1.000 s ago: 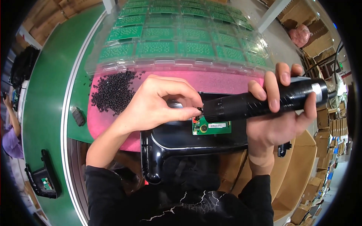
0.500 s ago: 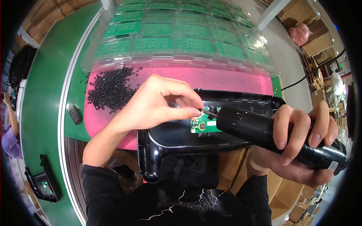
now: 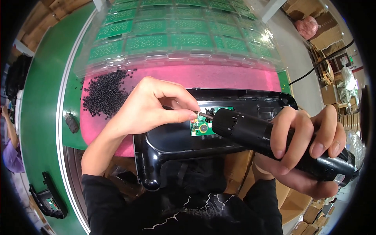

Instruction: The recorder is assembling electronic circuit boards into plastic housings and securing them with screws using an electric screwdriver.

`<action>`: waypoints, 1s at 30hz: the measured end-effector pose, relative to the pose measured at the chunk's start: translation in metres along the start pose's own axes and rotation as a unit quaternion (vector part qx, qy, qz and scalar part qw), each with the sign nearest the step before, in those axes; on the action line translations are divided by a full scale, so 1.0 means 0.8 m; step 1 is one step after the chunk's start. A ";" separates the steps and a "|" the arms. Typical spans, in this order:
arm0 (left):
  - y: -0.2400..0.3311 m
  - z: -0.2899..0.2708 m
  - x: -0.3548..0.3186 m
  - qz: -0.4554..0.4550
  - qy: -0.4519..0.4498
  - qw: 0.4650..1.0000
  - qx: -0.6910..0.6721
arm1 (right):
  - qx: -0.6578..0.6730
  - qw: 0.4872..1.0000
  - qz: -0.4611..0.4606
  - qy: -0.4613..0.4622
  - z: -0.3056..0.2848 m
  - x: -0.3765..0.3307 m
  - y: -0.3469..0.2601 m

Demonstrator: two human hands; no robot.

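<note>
My right hand (image 3: 305,141) wraps round a black electric screwdriver (image 3: 246,127), held nearly level with its bit toward the left. The thumb and forefinger of my left hand (image 3: 152,103) are pinched at the tip of that bit, on what looks like a small black screw, mostly hidden by the fingertips. Below the bit, a green circuit board (image 3: 203,131) lies in a glossy black plastic housing (image 3: 176,144). Several small black screws (image 3: 210,111) rest on the board beside the bit.
A heap of small black screws (image 3: 103,94) covers the left of a pink mat (image 3: 231,74). Clear plastic trays (image 3: 172,41) of green boards stand behind. On the green table (image 3: 43,109) lie a dark wrapped lump (image 3: 71,123) and another black housing (image 3: 49,201). A person's purple sleeve (image 3: 13,156) shows far left.
Both hands and the screwdriver appear slightly farther left, but the whole scene has shifted that way too. The left fingers stay pinched at the bit tip.
</note>
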State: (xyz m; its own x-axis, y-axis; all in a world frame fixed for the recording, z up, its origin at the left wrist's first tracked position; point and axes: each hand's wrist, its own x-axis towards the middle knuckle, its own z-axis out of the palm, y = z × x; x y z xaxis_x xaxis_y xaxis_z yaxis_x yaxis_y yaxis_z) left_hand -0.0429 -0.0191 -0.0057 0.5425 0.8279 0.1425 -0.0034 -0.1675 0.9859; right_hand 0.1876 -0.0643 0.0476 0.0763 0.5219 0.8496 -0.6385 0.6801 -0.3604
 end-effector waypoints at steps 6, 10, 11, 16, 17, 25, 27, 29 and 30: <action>-0.003 0.008 -0.001 0.006 -0.012 1.000 -0.010 | -0.005 1.000 0.013 -0.002 -0.005 -0.005 -0.006; -0.006 0.015 0.003 0.113 -0.038 0.987 0.107 | 0.013 1.000 0.021 0.006 -0.003 -0.004 -0.009; -0.006 0.019 0.003 0.168 -0.025 0.971 0.169 | 0.010 0.999 0.032 0.011 -0.004 -0.003 -0.009; -0.001 0.027 -0.001 0.077 -0.036 0.946 0.314 | -0.059 0.989 0.099 -0.094 -0.050 0.005 -0.018; -0.003 0.028 0.000 0.076 -0.036 0.947 0.309 | -0.063 0.987 0.129 -0.066 -0.052 0.009 -0.017; -0.012 0.031 -0.003 0.045 -0.063 0.904 0.419 | -0.174 0.959 0.222 -0.009 -0.083 0.002 -0.005; -0.011 0.032 -0.003 0.025 -0.074 0.900 0.428 | -0.177 0.958 0.224 -0.010 -0.083 0.002 -0.003; -0.015 0.032 -0.004 0.034 -0.075 0.902 0.424 | -0.190 0.958 0.214 0.000 -0.082 -0.003 0.000; -0.017 0.032 -0.005 0.035 -0.076 0.901 0.426 | -0.190 0.959 0.211 0.001 -0.082 -0.005 0.000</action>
State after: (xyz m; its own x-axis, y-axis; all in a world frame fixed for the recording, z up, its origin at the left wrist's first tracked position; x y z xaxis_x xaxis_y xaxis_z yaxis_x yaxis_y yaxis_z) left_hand -0.0235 -0.0334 -0.0221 0.6747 0.7275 0.1248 0.5689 -0.6202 0.5401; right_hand 0.2373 -0.0326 0.0187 -0.1263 0.7924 0.5969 -0.2876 0.5466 -0.7865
